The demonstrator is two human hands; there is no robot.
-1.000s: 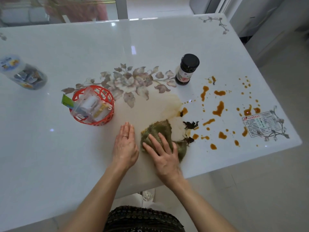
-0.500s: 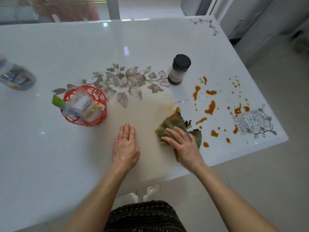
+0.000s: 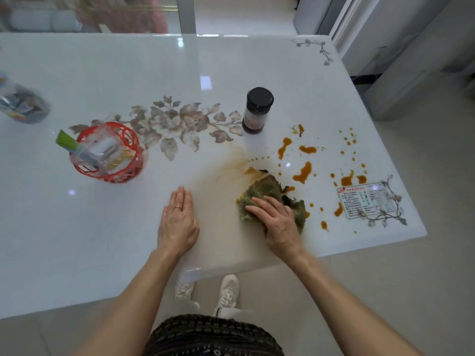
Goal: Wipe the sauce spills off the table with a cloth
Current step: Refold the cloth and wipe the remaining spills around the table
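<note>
A crumpled green-brown cloth [image 3: 264, 191] lies on the white table [image 3: 128, 73] near its front edge. My right hand [image 3: 277, 222] presses flat on the cloth, fingers spread. Left of it, my left hand [image 3: 178, 222] rests flat on the bare tabletop, fingers together. Orange-brown sauce spills [image 3: 303, 172] dot the table to the right of the cloth, up to a printed label [image 3: 366, 200]. A pale brown smear [image 3: 226, 165] spreads on the table just beyond the cloth.
A dark sauce bottle [image 3: 258, 110] with a black cap stands behind the spills. A red wire basket [image 3: 106, 152] with packets sits at the left. A clear plastic jar [image 3: 21, 105] lies at the far left. The table's right edge is close to the spills.
My right hand has slid the cloth to the right, towards the spills. My left hand has stayed flat in the same place.
</note>
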